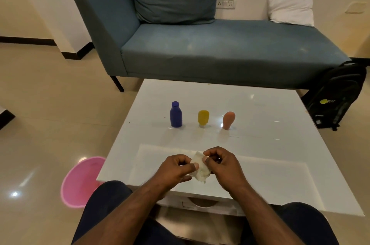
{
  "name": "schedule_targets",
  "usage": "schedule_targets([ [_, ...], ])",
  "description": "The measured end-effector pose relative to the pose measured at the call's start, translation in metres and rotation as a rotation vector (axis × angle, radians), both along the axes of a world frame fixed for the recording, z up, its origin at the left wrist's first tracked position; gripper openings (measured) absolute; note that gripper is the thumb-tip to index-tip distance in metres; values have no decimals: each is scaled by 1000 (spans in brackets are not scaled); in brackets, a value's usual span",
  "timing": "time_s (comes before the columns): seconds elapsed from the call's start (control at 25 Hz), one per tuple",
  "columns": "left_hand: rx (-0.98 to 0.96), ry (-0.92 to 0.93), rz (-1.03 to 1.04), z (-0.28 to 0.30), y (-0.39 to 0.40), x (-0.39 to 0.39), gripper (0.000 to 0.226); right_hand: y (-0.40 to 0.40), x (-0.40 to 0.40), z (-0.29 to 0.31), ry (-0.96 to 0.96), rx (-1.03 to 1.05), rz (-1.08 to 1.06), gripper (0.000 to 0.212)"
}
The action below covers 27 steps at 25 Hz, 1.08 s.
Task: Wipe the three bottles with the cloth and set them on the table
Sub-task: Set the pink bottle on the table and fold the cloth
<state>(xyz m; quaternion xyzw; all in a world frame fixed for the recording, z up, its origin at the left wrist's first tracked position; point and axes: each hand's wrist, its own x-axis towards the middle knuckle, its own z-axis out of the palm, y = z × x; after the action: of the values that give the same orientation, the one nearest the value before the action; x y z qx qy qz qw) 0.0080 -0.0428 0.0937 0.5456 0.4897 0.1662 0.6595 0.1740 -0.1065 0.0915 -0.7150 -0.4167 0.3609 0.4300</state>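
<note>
Cloth (200,168), a small crumpled white wad, sits pinched between both hands just above the near part of the white bench (260,116): left hand (176,168) has thumb and curled fingers on its left edge, right hand (222,162) curls over its right edge. Farther from the person, well apart from the fingers, three bottles stand in a row across the bench: blue bottle (176,115) to the left, yellow bottle (203,117) in the middle, peach bottle (228,120) to the right. Blue lies nearer the left hand, peach nearer the right; I judge either reach goes straight forward.
</note>
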Motion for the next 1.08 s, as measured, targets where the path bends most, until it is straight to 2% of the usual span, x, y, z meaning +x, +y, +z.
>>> schedule_targets([
  [0.08,-19,-8,40,4,2,-10,12,4,-11,4,87,17,-30,13],
  [0.28,-49,-54,166,12,17,-39,11,30,-37,12,129,46,-141,19],
  [0.44,-71,-121,299,10,34,-61,14,54,-68,20,376,-49,-89,41],
  [0.56,-89,-179,391,1,50,-84,15,76,-99,22,501,-108,-45,50],
  [0.88,-32,-181,590,-19,69,-165,27,134,-174,4,205,-124,147,42],
  [1.08,-68,-170,642,-40,77,-204,41,157,-208,-17,148,-153,257,20],
])
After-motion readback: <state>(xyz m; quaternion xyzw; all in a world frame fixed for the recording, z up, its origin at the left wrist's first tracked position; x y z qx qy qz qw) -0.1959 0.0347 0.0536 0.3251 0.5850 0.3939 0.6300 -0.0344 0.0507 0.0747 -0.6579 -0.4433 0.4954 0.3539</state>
